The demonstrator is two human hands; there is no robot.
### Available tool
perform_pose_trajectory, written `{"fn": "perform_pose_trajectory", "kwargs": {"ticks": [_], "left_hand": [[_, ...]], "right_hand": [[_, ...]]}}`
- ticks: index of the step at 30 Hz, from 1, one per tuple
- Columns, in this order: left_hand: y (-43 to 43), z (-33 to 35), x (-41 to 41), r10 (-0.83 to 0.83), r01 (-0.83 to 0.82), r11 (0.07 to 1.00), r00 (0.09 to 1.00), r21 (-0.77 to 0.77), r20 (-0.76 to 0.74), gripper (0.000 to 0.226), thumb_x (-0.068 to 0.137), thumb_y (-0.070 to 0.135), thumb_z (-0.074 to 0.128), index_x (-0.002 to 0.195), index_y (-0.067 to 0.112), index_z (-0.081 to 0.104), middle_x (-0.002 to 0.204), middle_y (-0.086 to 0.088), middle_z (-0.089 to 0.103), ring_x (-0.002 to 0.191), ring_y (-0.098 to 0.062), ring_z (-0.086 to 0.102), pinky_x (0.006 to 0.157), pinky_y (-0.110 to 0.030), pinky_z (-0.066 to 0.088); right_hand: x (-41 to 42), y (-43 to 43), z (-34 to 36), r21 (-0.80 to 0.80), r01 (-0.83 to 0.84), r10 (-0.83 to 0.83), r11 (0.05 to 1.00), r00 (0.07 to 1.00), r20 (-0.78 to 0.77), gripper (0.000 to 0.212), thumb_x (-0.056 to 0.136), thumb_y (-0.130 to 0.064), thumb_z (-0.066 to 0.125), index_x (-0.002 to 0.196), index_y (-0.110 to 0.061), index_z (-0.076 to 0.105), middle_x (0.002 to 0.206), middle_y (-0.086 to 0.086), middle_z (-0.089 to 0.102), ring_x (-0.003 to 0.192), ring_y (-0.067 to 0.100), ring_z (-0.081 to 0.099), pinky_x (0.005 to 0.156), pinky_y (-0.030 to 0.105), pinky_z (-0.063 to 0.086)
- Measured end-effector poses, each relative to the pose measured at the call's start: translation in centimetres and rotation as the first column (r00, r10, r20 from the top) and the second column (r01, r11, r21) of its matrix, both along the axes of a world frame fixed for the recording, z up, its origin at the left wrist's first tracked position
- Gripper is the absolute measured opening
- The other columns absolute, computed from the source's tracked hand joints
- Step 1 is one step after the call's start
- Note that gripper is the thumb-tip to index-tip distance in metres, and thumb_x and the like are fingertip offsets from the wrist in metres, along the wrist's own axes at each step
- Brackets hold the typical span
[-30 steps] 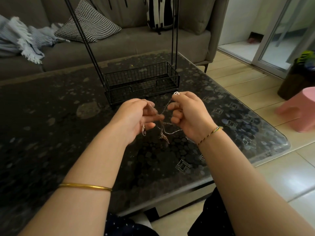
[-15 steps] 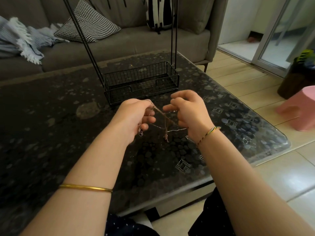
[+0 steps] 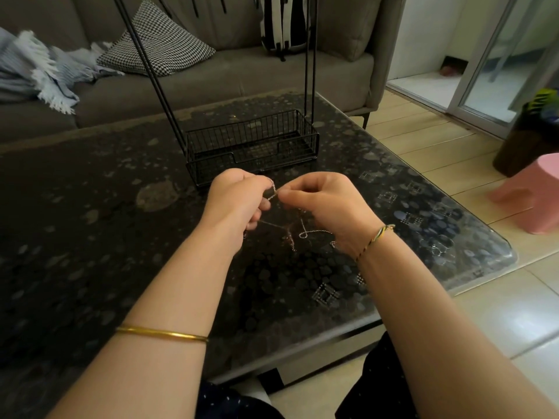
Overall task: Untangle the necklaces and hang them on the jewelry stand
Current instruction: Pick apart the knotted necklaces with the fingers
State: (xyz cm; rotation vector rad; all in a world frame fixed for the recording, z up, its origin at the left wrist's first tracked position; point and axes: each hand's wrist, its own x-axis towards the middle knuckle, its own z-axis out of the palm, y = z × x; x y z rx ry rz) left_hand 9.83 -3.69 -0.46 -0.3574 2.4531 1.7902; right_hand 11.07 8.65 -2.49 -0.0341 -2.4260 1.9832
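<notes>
We are pinching tangled necklaces (image 3: 290,235) with left hand (image 3: 234,204) and right hand (image 3: 328,207), over table (image 3: 90,237), just before jewelry stand (image 3: 251,143). Risking: pulling too hard, tightening knot, snapping thin chain; dangling ends catching on fingers.

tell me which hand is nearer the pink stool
Right. The pink stool is off to the right of the right hand; the left hand is farther, on the right hand's other side.

left hand (image 3: 234,204) + right hand (image 3: 328,207) pinch necklaces (image 3: 298,232) | above table (image 3: 90,237)
</notes>
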Motion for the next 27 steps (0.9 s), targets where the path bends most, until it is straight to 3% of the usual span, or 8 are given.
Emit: {"fn": "perform_pose_trajectory", "kwargs": {"ticks": [9,14,19,23,25,27], "left_hand": [[0.5,0.3,0.0,0.004,-0.003,1.000,0.999,-0.024,0.034,0.010,0.095,0.014,0.052,0.101,0.012,0.061,0.063,-0.003,0.052,0.042,-0.008,0.034,0.034,-0.017,0.027],[0.1,-0.1,0.0,-0.038,0.039,0.999,0.999,-0.036,0.013,0.014,0.098,0.012,0.048,0.097,0.013,0.062,0.067,-0.003,0.059,0.045,-0.009,0.044,0.037,-0.017,0.032],[-0.6,-0.5,-0.2,0.002,-0.002,1.000,0.998,-0.011,0.065,0.019,0.100,0.011,0.043,0.095,0.014,0.061,0.081,-0.004,0.065,0.052,-0.008,0.054,0.040,-0.016,0.035],[-0.8,-0.4,-0.3,0.006,-0.005,1.000,0.994,-0.012,0.112,0.015,0.099,0.015,0.047,0.096,0.012,0.061,0.081,-0.005,0.063,0.049,-0.008,0.047,0.037,-0.016,0.029],[-0.6,-0.3,-0.3,-0.005,0.012,0.998,0.993,-0.057,0.121,0.016,0.099,0.021,0.049,0.094,0.012,0.061,0.080,-0.004,0.064,0.047,-0.008,0.044,0.037,-0.017,0.029],[-0.6,-0.4,-0.3,-0.012,0.026,0.994,0.992,-0.110,0.126,0.021,0.099,0.028,0.048,0.090,0.013,0.061,0.079,-0.004,0.066,0.045,-0.008,0.042,0.039,-0.018,0.030]], "right_hand": [[0.2,0.1,0.3,0.075,0.032,-0.026,0.997,0.997,-0.078,0.010,0.089,-0.016,0.063,0.084,-0.011,0.070,0.066,-0.007,0.060,0.041,-0.008,0.045,0.043,0.006,0.034],[-0.1,0.2,0.0,0.115,0.101,-0.090,0.988,0.991,-0.095,0.021,0.093,-0.019,0.057,0.075,-0.014,0.064,0.052,-0.011,0.056,0.038,-0.001,0.041,0.043,0.014,0.034],[-0.4,0.7,-0.3,0.135,0.170,-0.160,0.976,0.984,-0.079,0.019,0.096,-0.019,0.051,0.085,-0.008,0.062,0.060,-0.005,0.062,0.038,-0.001,0.042,0.044,0.014,0.035],[-0.6,1.0,-0.5,0.212,0.233,-0.212,0.949,0.970,-0.118,0.018,0.097,-0.016,0.049,0.088,-0.006,0.061,0.069,0.000,0.067,0.037,-0.004,0.044,0.042,0.010,0.031],[-0.7,1.1,-0.5,0.185,0.253,-0.239,0.950,0.966,-0.096,0.017,0.097,-0.015,0.047,0.086,-0.007,0.058,0.074,0.002,0.069,0.035,-0.005,0.043,0.041,0.010,0.030],[-0.8,1.0,-0.5,0.057,0.257,-0.256,0.965,0.966,-0.019,0.019,0.098,-0.015,0.045,0.083,-0.009,0.056,0.075,0.002,0.068,0.038,-0.001,0.043,0.045,0.016,0.035]]}}
